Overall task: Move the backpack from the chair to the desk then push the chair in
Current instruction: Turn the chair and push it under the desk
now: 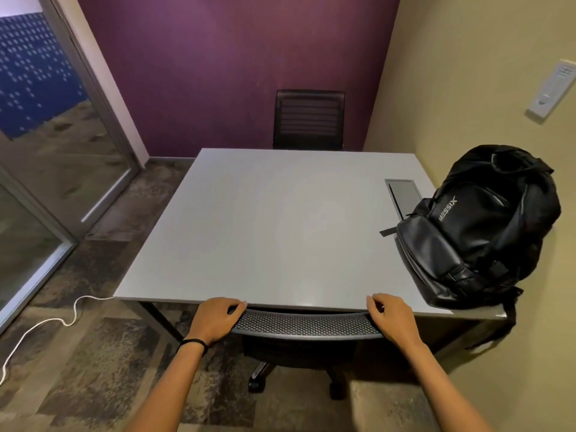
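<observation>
A black backpack (480,226) lies on the right side of the grey desk (265,226), against the beige wall, with a strap hanging over the near corner. The black mesh-backed chair (302,324) stands tucked under the desk's near edge; its seat is mostly hidden and its wheeled base shows below. My left hand (215,318) is curled over the left end of the chair's backrest top. My right hand (391,316) is curled over the right end of it. Both hands touch the desk edge.
A second black chair (308,120) stands at the desk's far side against the purple wall. A metal hatch (403,196) is set in the desktop beside the backpack. A white cable (46,322) trails across the carpet at left. Glass panels (46,151) line the left.
</observation>
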Demonstrator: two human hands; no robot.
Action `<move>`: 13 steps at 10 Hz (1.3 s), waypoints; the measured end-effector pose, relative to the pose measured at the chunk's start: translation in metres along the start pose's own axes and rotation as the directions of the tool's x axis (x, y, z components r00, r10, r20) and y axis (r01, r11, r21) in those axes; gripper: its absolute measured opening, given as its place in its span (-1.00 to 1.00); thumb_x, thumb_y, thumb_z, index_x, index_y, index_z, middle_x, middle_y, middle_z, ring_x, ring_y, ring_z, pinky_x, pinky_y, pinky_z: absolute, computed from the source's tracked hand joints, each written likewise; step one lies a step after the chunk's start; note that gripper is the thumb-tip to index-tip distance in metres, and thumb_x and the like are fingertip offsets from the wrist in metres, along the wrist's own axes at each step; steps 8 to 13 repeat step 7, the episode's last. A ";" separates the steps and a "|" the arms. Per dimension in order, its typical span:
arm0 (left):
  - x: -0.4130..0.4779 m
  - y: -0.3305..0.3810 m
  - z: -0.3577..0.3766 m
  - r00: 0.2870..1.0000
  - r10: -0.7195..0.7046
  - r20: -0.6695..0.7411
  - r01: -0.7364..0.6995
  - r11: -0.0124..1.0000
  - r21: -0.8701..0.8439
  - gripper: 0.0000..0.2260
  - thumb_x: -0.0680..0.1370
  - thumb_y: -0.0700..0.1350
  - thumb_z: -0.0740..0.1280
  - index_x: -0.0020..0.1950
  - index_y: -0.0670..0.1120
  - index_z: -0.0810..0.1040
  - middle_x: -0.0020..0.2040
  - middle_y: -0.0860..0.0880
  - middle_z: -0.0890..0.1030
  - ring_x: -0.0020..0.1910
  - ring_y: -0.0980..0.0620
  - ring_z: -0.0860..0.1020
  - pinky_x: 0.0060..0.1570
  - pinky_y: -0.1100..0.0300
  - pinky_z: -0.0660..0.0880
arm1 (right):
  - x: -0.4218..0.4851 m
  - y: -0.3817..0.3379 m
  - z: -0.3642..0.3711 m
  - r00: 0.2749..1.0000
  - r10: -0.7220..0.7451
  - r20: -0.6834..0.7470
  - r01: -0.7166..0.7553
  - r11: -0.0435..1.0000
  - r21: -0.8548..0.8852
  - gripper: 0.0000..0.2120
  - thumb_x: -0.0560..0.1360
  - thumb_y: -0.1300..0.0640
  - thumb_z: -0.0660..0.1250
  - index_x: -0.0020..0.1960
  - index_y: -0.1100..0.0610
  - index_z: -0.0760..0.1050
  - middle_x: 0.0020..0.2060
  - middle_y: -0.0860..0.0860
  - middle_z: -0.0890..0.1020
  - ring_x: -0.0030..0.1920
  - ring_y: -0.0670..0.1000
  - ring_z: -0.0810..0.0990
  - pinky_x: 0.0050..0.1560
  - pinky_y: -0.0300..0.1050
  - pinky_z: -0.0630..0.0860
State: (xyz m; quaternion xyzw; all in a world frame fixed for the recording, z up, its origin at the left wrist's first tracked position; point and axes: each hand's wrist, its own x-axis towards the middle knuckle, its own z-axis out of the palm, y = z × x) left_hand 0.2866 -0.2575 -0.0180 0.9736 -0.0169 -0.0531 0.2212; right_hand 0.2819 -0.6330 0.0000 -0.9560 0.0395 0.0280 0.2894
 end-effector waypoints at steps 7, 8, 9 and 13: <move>0.001 0.013 -0.014 0.988 0.042 0.147 -0.029 0.996 -0.090 -0.74 0.56 0.09 0.20 0.11 0.04 0.59 0.18 0.07 0.62 0.15 0.08 0.54 0.17 0.19 0.43 | 0.031 -0.010 0.002 0.967 0.120 0.224 -0.114 0.993 -0.040 -0.70 0.58 0.12 0.16 0.27 0.17 0.41 0.30 0.15 0.46 0.29 0.13 0.42 0.32 0.00 0.34; 0.001 0.013 -0.014 0.988 0.042 0.147 -0.029 0.996 -0.090 -0.74 0.56 0.09 0.20 0.11 0.04 0.59 0.18 0.07 0.62 0.15 0.08 0.54 0.17 0.19 0.43 | 0.031 -0.010 0.002 0.967 0.120 0.224 -0.114 0.993 -0.040 -0.70 0.58 0.12 0.16 0.27 0.17 0.41 0.30 0.15 0.46 0.29 0.13 0.42 0.32 0.00 0.34; 0.001 0.013 -0.014 0.988 0.042 0.147 -0.029 0.996 -0.090 -0.74 0.56 0.09 0.20 0.11 0.04 0.59 0.18 0.07 0.62 0.15 0.08 0.54 0.17 0.19 0.43 | 0.031 -0.010 0.002 0.967 0.120 0.224 -0.114 0.993 -0.040 -0.70 0.58 0.12 0.16 0.27 0.17 0.41 0.30 0.15 0.46 0.29 0.13 0.42 0.32 0.00 0.34; 0.001 0.013 -0.014 0.988 0.042 0.147 -0.029 0.996 -0.090 -0.74 0.56 0.09 0.20 0.11 0.04 0.59 0.18 0.07 0.62 0.15 0.08 0.54 0.17 0.19 0.43 | 0.031 -0.010 0.002 0.967 0.120 0.224 -0.114 0.993 -0.040 -0.70 0.58 0.12 0.16 0.27 0.17 0.41 0.30 0.15 0.46 0.29 0.13 0.42 0.32 0.00 0.34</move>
